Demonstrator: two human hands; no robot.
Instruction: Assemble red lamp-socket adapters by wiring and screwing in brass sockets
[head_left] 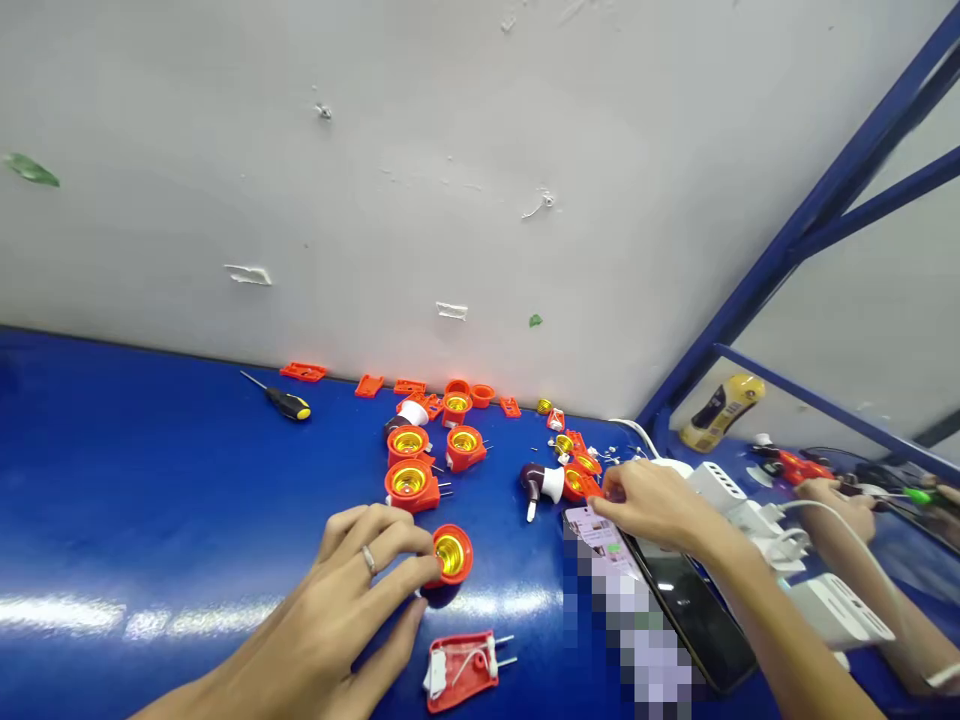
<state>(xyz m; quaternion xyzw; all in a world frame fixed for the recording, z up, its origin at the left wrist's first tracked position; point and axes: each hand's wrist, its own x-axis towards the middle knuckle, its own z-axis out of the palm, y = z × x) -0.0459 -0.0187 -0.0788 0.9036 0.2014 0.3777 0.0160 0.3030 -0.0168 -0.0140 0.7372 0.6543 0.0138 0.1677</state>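
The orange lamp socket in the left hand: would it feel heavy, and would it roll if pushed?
The orange lamp socket in the left hand probably feels light and stiff, since it looks like moulded plastic around a thin brass lining. Its round rim suggests it might roll a little on the glossy blue bench, and it could slide easily there.

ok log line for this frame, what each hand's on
left hand: grips orange lamp socket | right hand: at nearby orange socket | near: red socket base, black phone

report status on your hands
Left hand gripping orange lamp socket, brass thread up. Right hand touching second socket. Black smartphone close by.
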